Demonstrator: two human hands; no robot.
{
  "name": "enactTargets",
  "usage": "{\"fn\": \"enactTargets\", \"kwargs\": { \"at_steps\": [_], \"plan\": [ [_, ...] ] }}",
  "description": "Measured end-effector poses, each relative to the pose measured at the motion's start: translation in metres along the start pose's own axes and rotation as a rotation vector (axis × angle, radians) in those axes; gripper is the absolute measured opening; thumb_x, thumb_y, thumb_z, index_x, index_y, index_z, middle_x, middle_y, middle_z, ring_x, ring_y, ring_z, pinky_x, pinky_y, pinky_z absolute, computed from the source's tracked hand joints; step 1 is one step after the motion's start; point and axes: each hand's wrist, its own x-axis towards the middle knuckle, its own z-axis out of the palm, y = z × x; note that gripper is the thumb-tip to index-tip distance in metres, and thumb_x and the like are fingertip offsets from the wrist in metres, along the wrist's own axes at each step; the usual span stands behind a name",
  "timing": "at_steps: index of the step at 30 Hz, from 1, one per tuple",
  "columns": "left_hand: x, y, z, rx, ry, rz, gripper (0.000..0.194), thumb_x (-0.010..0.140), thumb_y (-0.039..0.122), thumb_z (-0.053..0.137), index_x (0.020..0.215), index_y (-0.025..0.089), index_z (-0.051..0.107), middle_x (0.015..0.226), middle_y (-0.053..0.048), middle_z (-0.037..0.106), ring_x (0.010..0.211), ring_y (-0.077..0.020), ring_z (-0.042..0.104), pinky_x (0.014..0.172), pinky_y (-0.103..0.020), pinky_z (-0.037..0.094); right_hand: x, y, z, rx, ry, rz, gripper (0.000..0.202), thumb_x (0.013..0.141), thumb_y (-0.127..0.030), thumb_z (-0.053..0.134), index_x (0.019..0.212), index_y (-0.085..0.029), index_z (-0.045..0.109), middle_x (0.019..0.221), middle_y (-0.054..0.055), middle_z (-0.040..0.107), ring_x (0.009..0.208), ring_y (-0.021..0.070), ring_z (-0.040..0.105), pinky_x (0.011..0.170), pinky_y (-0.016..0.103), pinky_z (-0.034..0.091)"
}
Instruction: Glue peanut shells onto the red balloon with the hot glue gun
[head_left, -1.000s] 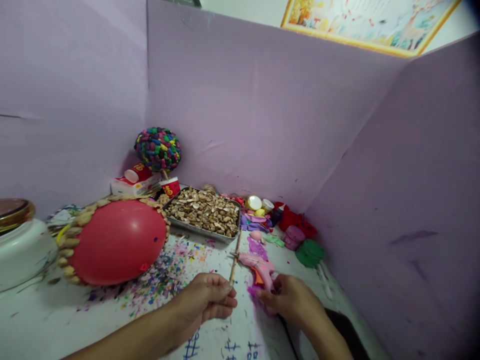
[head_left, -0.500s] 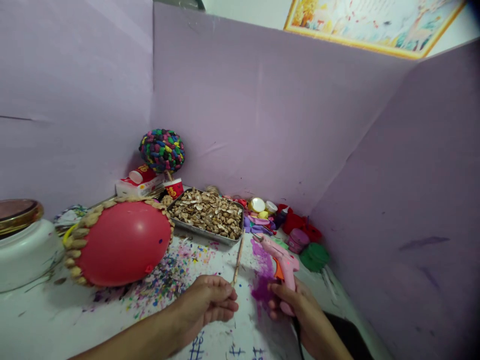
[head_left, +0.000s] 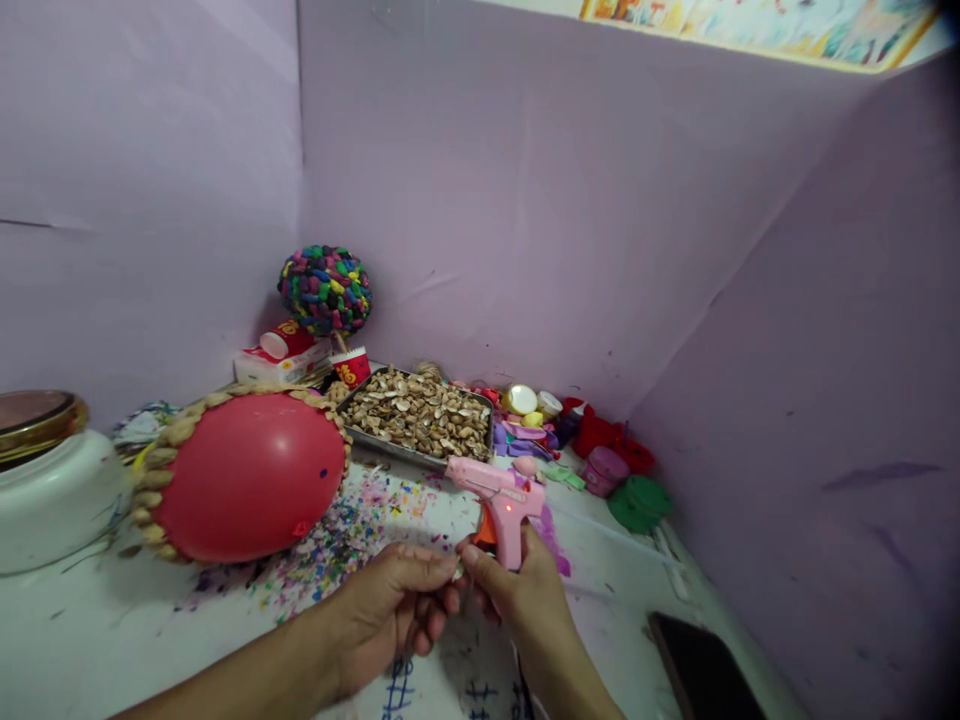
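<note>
A small pale piece [head_left: 457, 570] is pinched between thumb and forefinger of my left hand [head_left: 397, 605]; its kind is too small to make out. My right hand [head_left: 517, 590] grips the handle of a pink hot glue gun [head_left: 495, 490] with an orange trigger, nozzle pointing left. The two hands nearly meet, the right thumb close to the piece. Left of them lies a red balloon [head_left: 255, 475], with a band of nut shells [head_left: 154, 480] along its edge. Past the glue gun's nozzle, a metal tray [head_left: 401, 452] is heaped with shells [head_left: 420, 415].
A multicoloured ball [head_left: 325, 290] stands in a red cup [head_left: 350, 367] at the back. A white pot [head_left: 56, 500] is far left. Lids, tubs and purple balloons [head_left: 517, 440] crowd the back right. A dark phone-like slab [head_left: 705, 665] lies near right. Purple walls [head_left: 487, 220] enclose the table.
My right hand has brought the glue gun left, close to my left hand. The thin stick seen rising from my left fingers no longer shows. The dark slab is now more exposed.
</note>
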Motion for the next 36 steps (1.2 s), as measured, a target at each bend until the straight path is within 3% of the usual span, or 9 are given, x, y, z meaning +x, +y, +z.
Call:
{"fn": "enactTargets", "kwargs": {
  "at_steps": [12, 17, 21, 29, 36],
  "plan": [
    [0.002, 0.002, -0.002, 0.016, -0.021, 0.012, 0.015, 0.067, 0.023, 0.063, 0.061, 0.009, 0.061, 0.053, 0.0, 0.055, 0.036, -0.0047, 0.045, 0.033, -0.016, 0.033, 0.003, 0.002, 0.001, -0.016, -0.001, -0.021, 0.029, 0.063, -0.033, 0.068, 0.076, -0.019, 0.046, 0.043, -0.01, 0.049, 0.03, 0.0064, 0.039, 0.03, 0.018, 0.029],
    [0.001, 0.008, -0.001, -0.115, 0.091, 0.074, 0.013, 0.062, 0.019, 0.068, 0.066, 0.014, 0.057, 0.056, 0.004, 0.053, 0.038, -0.003, 0.043, 0.035, -0.014, 0.029, 0.0, 0.004, 0.0, -0.041, 0.078, -0.054, 0.028, 0.065, -0.031, 0.065, 0.086, -0.016, 0.053, 0.048, -0.006, 0.054, 0.034, 0.008, 0.043, 0.032, 0.019, 0.03],
    [0.003, 0.007, -0.002, -0.16, 0.132, 0.15, 0.018, 0.059, 0.018, 0.072, 0.068, 0.013, 0.057, 0.053, 0.006, 0.048, 0.041, -0.0026, 0.041, 0.037, -0.014, 0.028, -0.006, 0.003, 0.006, -0.071, 0.149, -0.029, 0.027, 0.063, -0.029, 0.065, 0.083, -0.016, 0.052, 0.055, -0.002, 0.059, 0.038, 0.0093, 0.047, 0.031, 0.019, 0.029],
    [0.006, -0.002, -0.001, -0.023, 0.102, 0.254, 0.019, 0.062, 0.026, 0.072, 0.069, 0.012, 0.061, 0.05, 0.005, 0.045, 0.042, -0.0031, 0.037, 0.039, -0.015, 0.026, -0.012, 0.005, 0.017, -0.078, 0.207, -0.023, 0.024, 0.061, -0.027, 0.065, 0.078, -0.017, 0.051, 0.059, 0.001, 0.062, 0.047, 0.0145, 0.056, 0.034, 0.021, 0.036],
    [0.006, -0.006, 0.002, 0.043, 0.188, 0.323, 0.025, 0.057, 0.033, 0.074, 0.066, 0.013, 0.062, 0.049, 0.005, 0.045, 0.041, -0.0037, 0.036, 0.04, -0.017, 0.025, -0.016, -0.002, 0.02, -0.058, 0.295, -0.094, 0.019, 0.058, -0.026, 0.066, 0.069, -0.017, 0.054, 0.051, -0.002, 0.06, 0.043, 0.0139, 0.054, 0.038, 0.023, 0.041]
  ]
}}
